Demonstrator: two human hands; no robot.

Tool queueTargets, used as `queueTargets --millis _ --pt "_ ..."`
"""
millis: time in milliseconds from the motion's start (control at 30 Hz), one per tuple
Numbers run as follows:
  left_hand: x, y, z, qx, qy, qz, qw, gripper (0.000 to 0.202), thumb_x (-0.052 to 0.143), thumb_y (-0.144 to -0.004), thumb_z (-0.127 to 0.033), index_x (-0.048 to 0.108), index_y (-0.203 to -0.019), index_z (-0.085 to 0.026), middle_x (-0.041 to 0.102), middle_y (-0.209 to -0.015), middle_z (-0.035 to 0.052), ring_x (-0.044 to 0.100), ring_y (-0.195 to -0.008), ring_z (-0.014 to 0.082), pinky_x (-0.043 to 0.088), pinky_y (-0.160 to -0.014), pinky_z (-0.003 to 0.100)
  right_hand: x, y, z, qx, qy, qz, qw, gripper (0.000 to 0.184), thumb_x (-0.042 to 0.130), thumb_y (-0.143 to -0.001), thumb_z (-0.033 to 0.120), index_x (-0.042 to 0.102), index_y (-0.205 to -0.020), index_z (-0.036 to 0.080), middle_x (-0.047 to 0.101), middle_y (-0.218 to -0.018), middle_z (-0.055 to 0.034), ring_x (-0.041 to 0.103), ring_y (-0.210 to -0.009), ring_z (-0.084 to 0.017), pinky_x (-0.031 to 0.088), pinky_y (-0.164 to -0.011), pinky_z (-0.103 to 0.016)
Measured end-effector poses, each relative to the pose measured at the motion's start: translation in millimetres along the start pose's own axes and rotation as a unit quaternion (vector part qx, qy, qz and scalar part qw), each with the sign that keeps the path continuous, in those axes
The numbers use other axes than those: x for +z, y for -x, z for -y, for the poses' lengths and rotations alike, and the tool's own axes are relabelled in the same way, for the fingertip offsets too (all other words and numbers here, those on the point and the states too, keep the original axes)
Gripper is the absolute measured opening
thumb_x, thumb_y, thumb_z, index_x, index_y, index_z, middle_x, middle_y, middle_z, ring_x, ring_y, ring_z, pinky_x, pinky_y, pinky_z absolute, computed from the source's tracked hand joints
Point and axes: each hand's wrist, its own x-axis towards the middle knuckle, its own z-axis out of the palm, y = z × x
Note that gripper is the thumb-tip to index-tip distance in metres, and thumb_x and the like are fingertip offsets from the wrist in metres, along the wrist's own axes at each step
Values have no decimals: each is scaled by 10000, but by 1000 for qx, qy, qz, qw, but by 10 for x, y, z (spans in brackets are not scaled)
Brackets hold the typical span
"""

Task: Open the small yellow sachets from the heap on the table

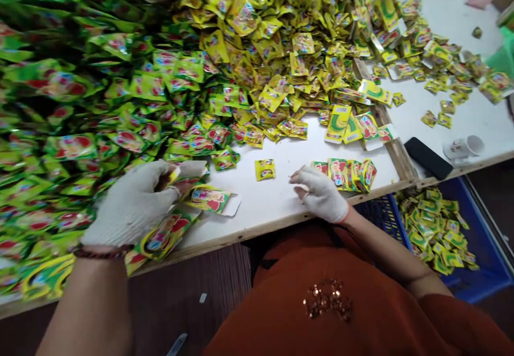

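My left hand (132,203), in a white knit glove, is closed around a bunch of green and red sachets (209,198) at the table's near edge, more of them fanning out under the palm. My right hand (319,192), also gloved, rests on the white table (273,201) with its fingers curled beside a short row of green sachets (349,174). I cannot make out whether anything sits in its fingers. One small yellow sachet (265,169) lies alone between the two hands.
A huge heap of green sachets (80,93) fills the left and yellow sachets (273,40) the middle and back. A black phone (428,158) and white cup (463,146) lie at right. A blue crate (477,243) holds yellow sachets below the table edge.
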Motion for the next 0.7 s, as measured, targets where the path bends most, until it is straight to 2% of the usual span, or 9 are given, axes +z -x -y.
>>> queueTargets --millis 33,100,167,233,367,433,533,600,700 --pt "74 72 -132 -7 26 2 1000 242 672 -801 -389 656 -947 -197 607 -779 -23 523 -713 158 488 -751 334 102 11 -15 11 -29 4 1000 191 536 -856 111 621 -1002 201 647 -1008 -76 631 -966 -192 519 -911 -354" --pt "317 238 -419 6 199 -18 980 245 623 -837 -374 638 -1004 -196 668 -851 -9 574 -733 163 507 -698 301 261 31 -57 44 -87 -2 995 199 560 -877 180 588 -1072 200 646 -1095 -85 624 -1044 -192 510 -969 -360" --pt "655 397 -699 41 354 -22 934 314 658 -812 -448 643 -987 -188 701 -901 18 619 -770 180 534 -692 301 357 48 -108 85 -145 -18 986 261 610 -868 263 549 -1114 200 633 -1162 -96 617 -1081 -194 513 -983 -360" --pt "1012 513 -915 34 450 34 892 384 688 -801 -467 635 -1039 -171 719 -963 53 655 -829 198 556 -735 314 397 65 -170 123 -186 -33 974 290 643 -841 302 530 -1087 200 642 -1098 -82 637 -1004 -186 540 -919 -344" --pt "1485 616 -1032 -5 566 18 824 557 764 -740 -435 522 -1167 -172 720 -1033 92 694 -911 214 572 -803 344 382 124 -297 161 -187 -35 969 226 625 -832 287 558 -1026 191 648 -937 -40 646 -856 -173 550 -826 -337" --pt "1559 632 -971 -4 558 -15 830 506 778 -730 -402 537 -1116 -179 718 -1005 82 697 -904 206 569 -814 340 351 157 -328 164 -170 -30 971 250 632 -831 295 596 -1054 187 668 -963 -46 650 -883 -182 545 -850 -346" --pt "1541 615 -865 45 475 -37 878 302 733 -773 -378 654 -987 -180 721 -960 63 683 -903 201 550 -839 340 268 172 -312 145 -126 -27 981 256 630 -835 311 655 -1059 190 695 -992 -56 652 -922 -195 533 -868 -344" --pt "1500 573 -838 84 427 -18 900 223 693 -804 -369 721 -934 -191 730 -916 54 672 -895 206 538 -844 347 186 151 -278 126 -83 -10 989 195 611 -850 313 684 -985 192 701 -943 -51 643 -887 -192 523 -830 -328" --pt "1466 484 -884 110 428 19 897 196 671 -807 -363 751 -883 -201 736 -895 50 660 -916 217 523 -878 364 65 102 -241 122 -30 35 991 183 571 -879 315 654 -785 183 652 -764 -30 585 -739 -166 482 -706 -293"
